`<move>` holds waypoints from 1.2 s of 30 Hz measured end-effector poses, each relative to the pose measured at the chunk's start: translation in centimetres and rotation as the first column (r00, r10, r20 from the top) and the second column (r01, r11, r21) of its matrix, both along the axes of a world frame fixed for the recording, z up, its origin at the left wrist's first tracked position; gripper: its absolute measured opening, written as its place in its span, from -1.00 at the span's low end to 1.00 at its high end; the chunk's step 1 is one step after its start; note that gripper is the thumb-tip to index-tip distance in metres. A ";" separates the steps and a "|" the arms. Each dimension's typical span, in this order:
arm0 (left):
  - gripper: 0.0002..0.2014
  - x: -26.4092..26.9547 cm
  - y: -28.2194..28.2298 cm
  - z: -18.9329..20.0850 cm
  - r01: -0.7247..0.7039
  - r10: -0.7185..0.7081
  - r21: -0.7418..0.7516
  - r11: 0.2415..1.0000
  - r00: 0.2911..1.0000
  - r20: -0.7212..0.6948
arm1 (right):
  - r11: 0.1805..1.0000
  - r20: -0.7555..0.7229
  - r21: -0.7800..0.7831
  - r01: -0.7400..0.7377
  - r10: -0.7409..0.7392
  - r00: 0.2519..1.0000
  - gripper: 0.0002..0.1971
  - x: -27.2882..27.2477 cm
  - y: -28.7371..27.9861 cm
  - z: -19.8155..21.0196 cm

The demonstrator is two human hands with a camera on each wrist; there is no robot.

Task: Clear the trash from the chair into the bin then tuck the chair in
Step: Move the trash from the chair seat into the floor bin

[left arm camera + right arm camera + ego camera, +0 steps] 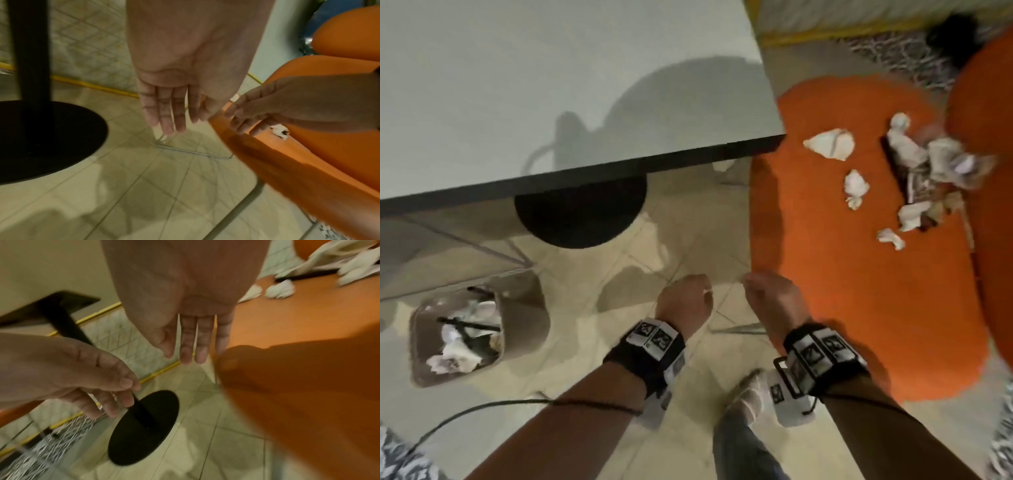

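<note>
Tiled floor (592,377) | table base (580,219) beside chair (859,291) | both hands' fingers relaxed, empty

Pale grey bench (524,85) on a black pedestal with a round base (582,219); beige tiled floor (619,274); patterned rug (887,54) beyond a yellow edge strip (825,36).

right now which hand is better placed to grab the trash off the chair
The right hand. It hangs open at the edge of the orange chair seat, on the side where the crumpled paper trash lies. The left hand, also open, is nearer the bin.
</note>
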State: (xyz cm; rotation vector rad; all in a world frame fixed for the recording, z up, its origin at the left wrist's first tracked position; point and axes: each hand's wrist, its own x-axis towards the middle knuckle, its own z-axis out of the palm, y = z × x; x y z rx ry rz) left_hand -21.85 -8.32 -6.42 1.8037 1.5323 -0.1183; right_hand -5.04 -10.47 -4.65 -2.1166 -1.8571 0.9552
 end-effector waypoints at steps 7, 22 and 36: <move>-0.81 16.7 3.4 3.0 -0.074 0.049 0.150 0.986 0.985 0.166 | 0.959 0.190 0.061 0.277 -0.283 0.940 -0.60 19.0 2.4 1.4; -0.40 31.8 15.8 -0.7 0.626 -0.565 0.158 0.764 0.766 -0.307 | 0.939 0.209 -0.181 0.293 -0.254 0.944 -0.17 28.5 8.4 -3.1; -0.61 31.4 23.2 -0.4 0.077 -0.118 0.468 0.880 0.991 0.058 | 0.577 0.146 -0.008 0.816 -0.807 0.572 -0.45 32.0 11.0 -2.4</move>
